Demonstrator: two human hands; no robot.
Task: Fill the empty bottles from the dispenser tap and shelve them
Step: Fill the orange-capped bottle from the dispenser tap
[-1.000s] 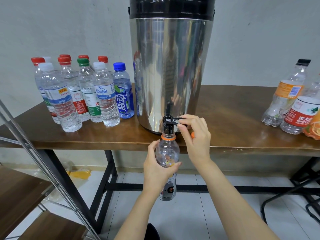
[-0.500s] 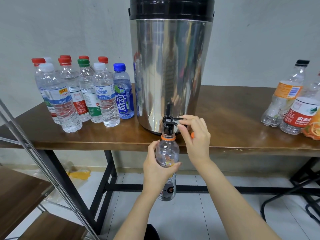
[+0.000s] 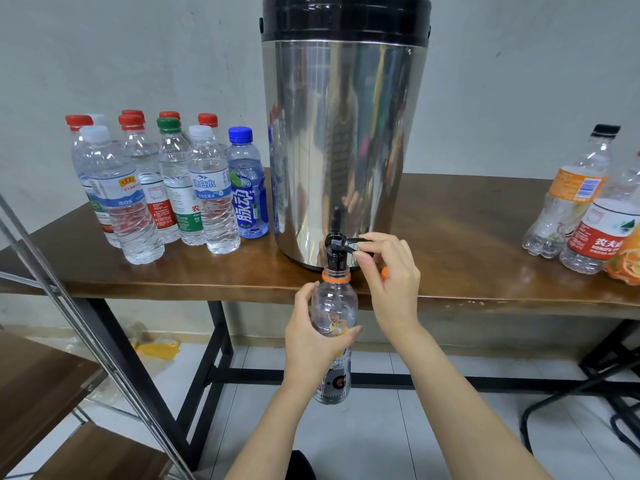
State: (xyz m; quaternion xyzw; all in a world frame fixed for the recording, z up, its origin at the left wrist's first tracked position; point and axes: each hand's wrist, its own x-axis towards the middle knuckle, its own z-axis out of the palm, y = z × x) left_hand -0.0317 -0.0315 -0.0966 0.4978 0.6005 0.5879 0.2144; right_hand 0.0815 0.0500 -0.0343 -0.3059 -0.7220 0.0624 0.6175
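the left hand [image 3: 313,336] grips the bottle [image 3: 334,306] with its mouth directly under the tap [image 3: 336,249]; the right hand [image 3: 389,271] pinches the lever. best to hold the neck centred and upright, releasing before overflow.

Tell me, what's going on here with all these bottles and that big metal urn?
A person is filling a bottle from the urn. The left hand holds a clear bottle with an orange neck ring up under the black tap, while the right hand pinches the tap's lever. Capped bottles stand in a cluster on the wooden table to the urn's left, and a few more stand at the right end.
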